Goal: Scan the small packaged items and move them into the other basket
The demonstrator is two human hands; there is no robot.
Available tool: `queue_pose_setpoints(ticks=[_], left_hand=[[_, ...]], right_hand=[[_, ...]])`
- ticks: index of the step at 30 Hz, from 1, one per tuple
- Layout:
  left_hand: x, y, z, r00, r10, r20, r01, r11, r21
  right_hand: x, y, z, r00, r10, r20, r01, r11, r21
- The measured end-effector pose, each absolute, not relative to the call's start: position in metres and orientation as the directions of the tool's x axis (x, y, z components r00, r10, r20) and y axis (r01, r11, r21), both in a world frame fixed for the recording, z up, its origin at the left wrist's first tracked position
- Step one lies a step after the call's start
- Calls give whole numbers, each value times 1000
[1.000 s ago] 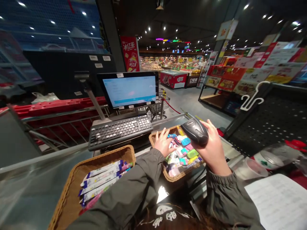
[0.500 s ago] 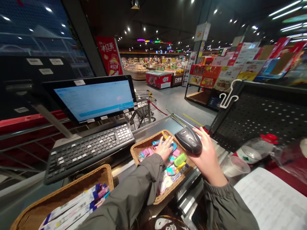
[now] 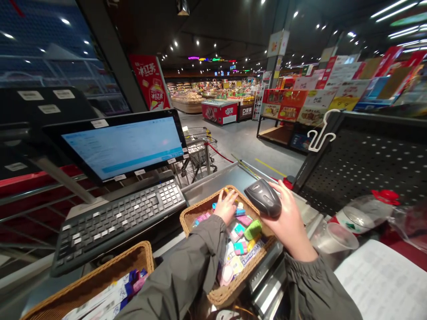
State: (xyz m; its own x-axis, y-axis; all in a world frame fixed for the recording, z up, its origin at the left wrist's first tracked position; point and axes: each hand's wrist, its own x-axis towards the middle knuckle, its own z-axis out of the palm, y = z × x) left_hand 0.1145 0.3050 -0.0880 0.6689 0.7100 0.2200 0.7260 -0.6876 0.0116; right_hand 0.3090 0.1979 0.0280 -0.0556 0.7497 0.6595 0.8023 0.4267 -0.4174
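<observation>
My right hand (image 3: 289,222) is closed around a black handheld barcode scanner (image 3: 263,198), holding it over the right rim of a wicker basket (image 3: 196,212). The basket is full of several small colourful packets (image 3: 242,233). My left hand (image 3: 227,207) reaches into the far part of that basket, fingers curled down among the packets; what they hold, if anything, is hidden. Both arms wear dark grey-green sleeves.
A black keyboard (image 3: 116,222) and lit monitor (image 3: 122,144) stand to the left. A second wicker basket (image 3: 100,278) with long packets sits near left. A plastic cup (image 3: 333,240), lidded container (image 3: 360,215) and printed sheet (image 3: 383,280) lie right, beside a black perforated panel (image 3: 373,164).
The view swung left and closer to the counter. My left hand moved deeper toward the far side of the basket. The scanner stayed in my right hand above the basket's edge.
</observation>
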Motion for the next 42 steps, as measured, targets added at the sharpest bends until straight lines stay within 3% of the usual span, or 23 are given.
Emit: queue_pose_setpoints(ticks=[3,6,13,21,29,39,42], left_hand=[[107,305,-83,717,680,151,690,-724,-19],[101,301,-80,723,683,102,683,-730,42],[102,283,-85,400,906,140,906,-414,91],[121,285,-90,261,955,140,942,-284,177],[125,292,-101,243,956,162,940,-274,205],[128,282,-114,475,849,232,830,-520,204],[128,277,-113,417,883,217,852,-463,246]], right_hand=[[306,201,27,-69,730,680,795,452,-405],[304,203,27,-80,724,685,791,465,-398],[301,203,25,-87,738,669,792,459,-404],[297,205,25,-98,722,685,771,490,-406],[299,205,24,-99,731,675,775,482,-409],[301,208,24,-100,716,691,756,506,-416],[302,208,24,-94,721,686,756,501,-422]])
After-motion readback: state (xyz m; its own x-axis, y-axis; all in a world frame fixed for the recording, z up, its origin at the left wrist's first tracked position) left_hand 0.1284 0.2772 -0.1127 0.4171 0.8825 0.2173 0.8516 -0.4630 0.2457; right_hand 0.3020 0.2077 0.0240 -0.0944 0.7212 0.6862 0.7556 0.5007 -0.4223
